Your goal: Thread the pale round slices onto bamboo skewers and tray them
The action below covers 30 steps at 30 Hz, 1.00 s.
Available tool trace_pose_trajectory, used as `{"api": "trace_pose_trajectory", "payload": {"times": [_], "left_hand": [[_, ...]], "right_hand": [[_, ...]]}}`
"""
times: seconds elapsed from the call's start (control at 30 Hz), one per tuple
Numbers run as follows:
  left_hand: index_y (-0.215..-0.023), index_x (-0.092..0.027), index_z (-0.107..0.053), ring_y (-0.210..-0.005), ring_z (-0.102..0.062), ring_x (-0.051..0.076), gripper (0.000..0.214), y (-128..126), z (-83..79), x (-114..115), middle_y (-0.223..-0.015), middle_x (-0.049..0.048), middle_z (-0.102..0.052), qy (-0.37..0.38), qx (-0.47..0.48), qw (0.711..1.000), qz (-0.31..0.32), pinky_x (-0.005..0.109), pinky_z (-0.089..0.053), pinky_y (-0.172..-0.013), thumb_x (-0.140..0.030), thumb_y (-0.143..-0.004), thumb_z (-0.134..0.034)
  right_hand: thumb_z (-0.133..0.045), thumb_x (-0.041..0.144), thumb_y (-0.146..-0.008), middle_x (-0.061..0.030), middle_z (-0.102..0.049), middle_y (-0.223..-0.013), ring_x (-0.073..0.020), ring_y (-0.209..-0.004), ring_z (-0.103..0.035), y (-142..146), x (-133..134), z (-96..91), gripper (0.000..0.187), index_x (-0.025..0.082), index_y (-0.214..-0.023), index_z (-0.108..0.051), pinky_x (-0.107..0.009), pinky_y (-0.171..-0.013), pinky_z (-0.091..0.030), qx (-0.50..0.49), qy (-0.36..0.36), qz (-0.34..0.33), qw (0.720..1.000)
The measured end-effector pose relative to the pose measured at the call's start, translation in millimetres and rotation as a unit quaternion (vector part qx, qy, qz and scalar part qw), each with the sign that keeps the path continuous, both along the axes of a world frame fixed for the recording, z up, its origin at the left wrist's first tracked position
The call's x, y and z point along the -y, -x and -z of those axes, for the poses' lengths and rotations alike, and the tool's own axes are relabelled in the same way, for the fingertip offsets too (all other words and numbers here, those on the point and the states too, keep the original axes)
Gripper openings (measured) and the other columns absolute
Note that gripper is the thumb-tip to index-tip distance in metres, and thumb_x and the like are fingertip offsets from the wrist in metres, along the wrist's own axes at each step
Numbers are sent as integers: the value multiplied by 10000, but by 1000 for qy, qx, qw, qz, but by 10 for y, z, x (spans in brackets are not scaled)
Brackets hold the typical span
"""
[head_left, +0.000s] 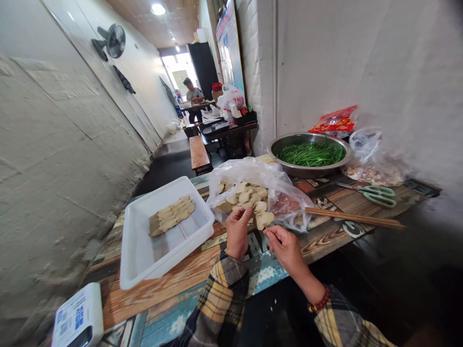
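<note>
Over the near edge of a wood-patterned counter (pixel 162 291), pinches a thin stick (pixel 265 226) between thumb and fingertips of the right hand (pixel 287 248), almost fully closed, its end right at the flat, rounded, pale-brown pieces (pixel 246 195). Just to the left, curls the left hand (pixel 238 233), thumb drawn in against the fingers, close up to the same pieces; cannot tell of any piece caught in that grip. Wears plaid sleeves (pixel 220 289) on both arms, with a beaded red bracelet (pixel 320 300) at the right wrist.

Beyond the fingertips, more of the pieces in a heap at the open mouth of a clear plastic bag (pixel 249 167). To the left, a white tub (pixel 133 231) with overlapping slabs (pixel 171 215) of similar pale brown, thin sticks jutting from the near side. To the right, a bundle of wooden sticks (pixel 354 218), then green-handled scissors (pixel 379 194) near a metal basin (pixel 307 170) of long green stalks (pixel 311 153). Behind the basin, a red packet (pixel 334 121); beside it, a knotted clear bag (pixel 374 171). At lower left, a white device (pixel 77 311) with blue print. Far down the room, a person (pixel 194 94) at another counter (pixel 197 107).
</note>
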<state>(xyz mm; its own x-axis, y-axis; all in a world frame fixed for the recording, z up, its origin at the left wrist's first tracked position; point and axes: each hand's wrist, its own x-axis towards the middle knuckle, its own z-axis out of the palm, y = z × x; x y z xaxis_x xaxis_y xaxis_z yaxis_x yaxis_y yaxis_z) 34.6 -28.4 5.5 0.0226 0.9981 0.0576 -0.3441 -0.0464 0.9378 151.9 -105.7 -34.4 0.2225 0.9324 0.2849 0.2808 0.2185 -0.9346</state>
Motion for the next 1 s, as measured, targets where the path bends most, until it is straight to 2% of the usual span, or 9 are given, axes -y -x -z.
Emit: {"api": "trace_pose_trajectory", "payload": {"times": [0.1,0.3,0.43,0.6,1.0], "left_hand": [[-747,-151,-690,-674,-558,102,205,4,11,-12,-732,-1,-654,-12,-14,1000,-6,215,-413,-644,-335,-692,-761],[-888,-184,-645,-725,-605,99,331,65,-46,-78,-866,2,-666,32,124,991,-21,214,-449,-666,-309,-628,-806],[-799,-169,-623,-668,-599,100,293,131,-59,-108,-788,-2,-663,41,116,992,-5,218,-452,-630,-311,-621,-808],[-702,-169,-586,-598,-553,78,272,203,-52,-147,-701,-33,-632,15,101,994,-47,194,-412,-565,-295,-610,-810],[-766,-174,-564,-563,-526,65,296,232,-65,-172,-703,-44,-601,9,88,995,-53,173,-399,-520,-317,-632,-786]], "right_hand": [[-479,415,-936,52,-511,-467,-117,-430,-505,3,-1,9,319,164,-821,-638,-226,-484,-388,-5,-6,-8,1000],[-474,425,-935,47,-519,-473,-120,-435,-523,8,0,14,329,169,-812,-640,-227,-485,-398,-4,-3,-22,1000],[-486,400,-929,47,-517,-468,-120,-434,-525,7,6,5,304,178,-788,-638,-228,-490,-398,15,-2,-32,999],[-490,391,-923,45,-516,-458,-123,-436,-517,5,12,-3,295,184,-779,-643,-228,-482,-391,22,0,-37,999],[-489,373,-923,51,-507,-451,-115,-430,-493,-18,27,-27,288,175,-782,-643,-222,-482,-381,30,6,-54,998]]}}
